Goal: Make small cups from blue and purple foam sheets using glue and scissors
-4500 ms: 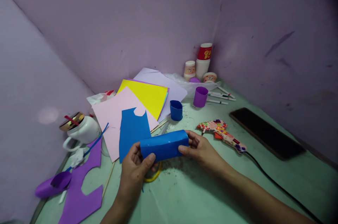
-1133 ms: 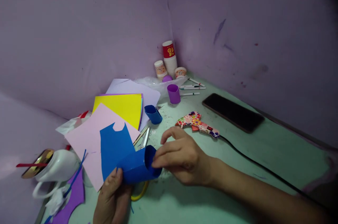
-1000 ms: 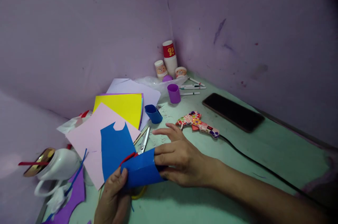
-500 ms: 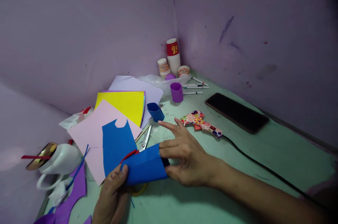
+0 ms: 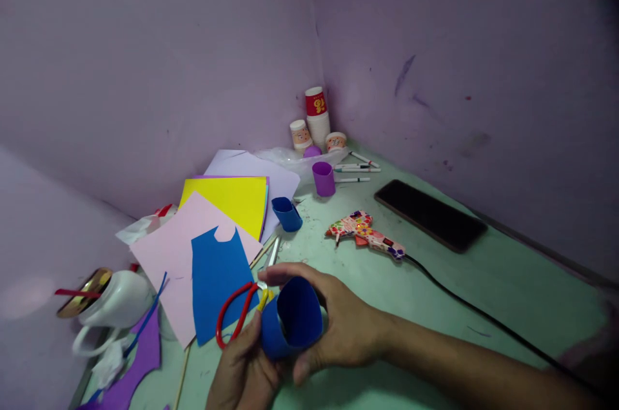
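Observation:
A blue tube of foam or paper sheet (image 5: 271, 336) is held between both hands, its round open end tilted up towards me. My left hand (image 5: 244, 365) grips its left side, with the thumb on the outer wall. My right hand (image 5: 351, 320) curls around its right side, fingers behind and above, thumb below. Just beyond the tube lie scissors with red and yellow handles (image 5: 220, 320), their blades partly hidden behind my right fingers. A cut blue sheet (image 5: 220, 291) lies to the left. Farther back stands a smaller blue tube (image 5: 288, 215) with a slanted top.
A flowered glue gun (image 5: 360, 229) with a black cord lies right of centre, near a phone (image 5: 430, 213). Behind are a purple tube (image 5: 324, 181), pens (image 5: 358, 168) and paper cups (image 5: 318, 120). Coloured sheets (image 5: 227, 197) and a white mug (image 5: 118, 300) are on the left.
The blue tube has turned from lying sideways to showing its open end. My right hand's fingers have left that opening and wrapped around the outside. More of the scissors' handles shows.

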Demonstrator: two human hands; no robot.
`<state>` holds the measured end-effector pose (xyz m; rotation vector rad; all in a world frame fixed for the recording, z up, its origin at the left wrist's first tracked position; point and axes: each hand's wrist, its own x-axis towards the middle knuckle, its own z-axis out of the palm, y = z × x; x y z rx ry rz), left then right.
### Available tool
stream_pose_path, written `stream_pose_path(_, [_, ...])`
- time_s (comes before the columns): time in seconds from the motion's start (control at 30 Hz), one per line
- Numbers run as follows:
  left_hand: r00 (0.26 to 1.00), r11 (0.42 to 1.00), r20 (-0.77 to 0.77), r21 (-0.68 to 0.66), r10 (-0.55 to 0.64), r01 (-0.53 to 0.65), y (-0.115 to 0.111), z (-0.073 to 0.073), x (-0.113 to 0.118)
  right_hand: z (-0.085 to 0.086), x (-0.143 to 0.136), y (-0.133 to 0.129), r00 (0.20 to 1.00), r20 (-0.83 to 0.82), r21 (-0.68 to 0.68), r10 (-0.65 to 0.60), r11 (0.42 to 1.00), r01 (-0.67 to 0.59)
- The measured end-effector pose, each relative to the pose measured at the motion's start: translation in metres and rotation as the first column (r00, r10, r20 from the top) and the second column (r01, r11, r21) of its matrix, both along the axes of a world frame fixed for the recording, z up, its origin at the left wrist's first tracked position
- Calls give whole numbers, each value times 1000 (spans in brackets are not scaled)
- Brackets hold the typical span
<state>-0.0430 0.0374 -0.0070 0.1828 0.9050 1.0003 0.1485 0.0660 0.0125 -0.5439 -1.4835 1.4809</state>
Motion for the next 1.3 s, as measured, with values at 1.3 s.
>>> stream_pose_path(1.3, [474,877,-851,390,226,282,-34,6,38,0,-12,-6,978,47,-389,-202,898,205])
